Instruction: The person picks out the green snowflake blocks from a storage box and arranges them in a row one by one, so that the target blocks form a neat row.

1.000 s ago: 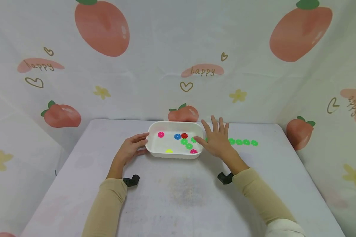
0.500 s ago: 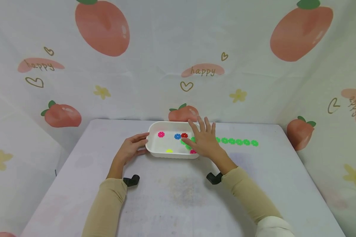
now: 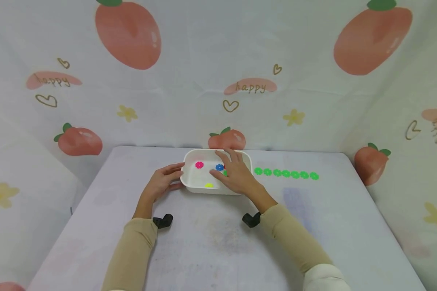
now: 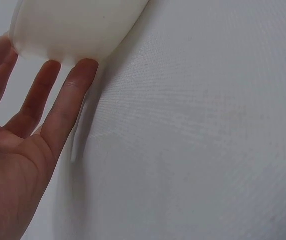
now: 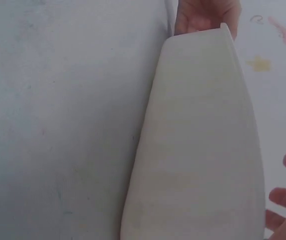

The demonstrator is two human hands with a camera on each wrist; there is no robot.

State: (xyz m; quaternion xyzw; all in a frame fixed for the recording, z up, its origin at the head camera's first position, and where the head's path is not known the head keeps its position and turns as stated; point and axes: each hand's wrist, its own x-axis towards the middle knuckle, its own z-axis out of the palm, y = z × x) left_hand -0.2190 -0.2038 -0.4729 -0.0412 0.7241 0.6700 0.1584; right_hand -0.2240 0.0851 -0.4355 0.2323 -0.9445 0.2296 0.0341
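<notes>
A white plastic tray (image 3: 193, 188) stands near the back of the table with flower-shaped discs in it. A pink disc (image 3: 199, 165), a blue disc (image 3: 219, 167) and a yellow disc (image 3: 209, 185) show; a red one and a green one peek out beside my right hand (image 3: 238, 173). That hand hovers over the tray's right half, fingers spread and a little bent, nothing visible in them, hiding what lies below. My left hand (image 3: 159, 184) touches the tray's left end; in the left wrist view its extended fingertips (image 4: 87, 67) rest against the outer wall.
Right of the tray, several green flower discs (image 3: 286, 173) lie in a straight row on the white table (image 3: 218, 242). A peach-printed cloth (image 3: 182, 101) hangs behind the table's back edge.
My right hand has moved left, from the tray's right end to over its right half, uncovering the whole green row and covering discs inside. The left hand stays at the tray's left end.
</notes>
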